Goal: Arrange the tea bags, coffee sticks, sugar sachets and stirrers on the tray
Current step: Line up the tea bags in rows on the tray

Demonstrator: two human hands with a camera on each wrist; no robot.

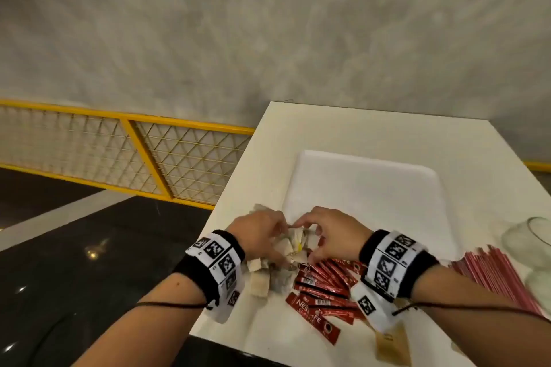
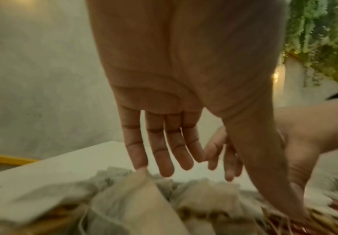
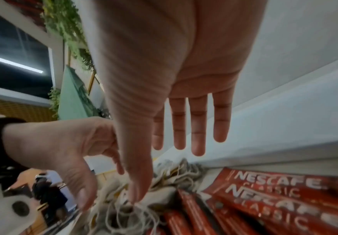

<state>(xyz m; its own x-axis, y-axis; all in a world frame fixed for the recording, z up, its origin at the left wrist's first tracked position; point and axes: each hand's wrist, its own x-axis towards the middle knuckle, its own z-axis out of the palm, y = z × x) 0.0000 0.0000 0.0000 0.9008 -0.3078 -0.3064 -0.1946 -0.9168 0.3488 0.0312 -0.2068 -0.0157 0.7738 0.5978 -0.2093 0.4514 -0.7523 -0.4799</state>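
White and bare inside, the tray (image 1: pixel 372 185) sits on the white table (image 1: pixel 337 125) toward its far edge, with every item of the task outside it, along the table's near edge. Tea bags (image 1: pixel 286 250) lie in a loose beige heap near the table's left edge, just off the tray's near-left corner, their strings tangled (the right wrist view shows the knot of thread clearly). Both hands are down over this heap. The left hand (image 1: pixel 259 235) has its fingers (image 2: pixel 164 146) straight and slightly spread, the little fingertip touching the top of a bag, nothing gripped. The right hand (image 1: pixel 331 232) is likewise open-fingered, its fingers (image 3: pixel 198 127) straight and apart above the heap, while its thumb reaches down into the strings; whether the thumb actually presses a bag or a thread I cannot tell. Red coffee sticks (image 1: pixel 325 286) marked Nescafé Classic lie fanned just right of the tea bags, touching them, partly under the right wrist. Pink stirrers (image 1: pixel 492 274) lie in a bundle by the table's right edge, well apart from the tea bags. A clear glass jar (image 1: pixel 530 238) lies beside the stirrers at the right edge. Brown paper sachets (image 1: pixel 390 343) show at the near edge, below the right wrist, blurred
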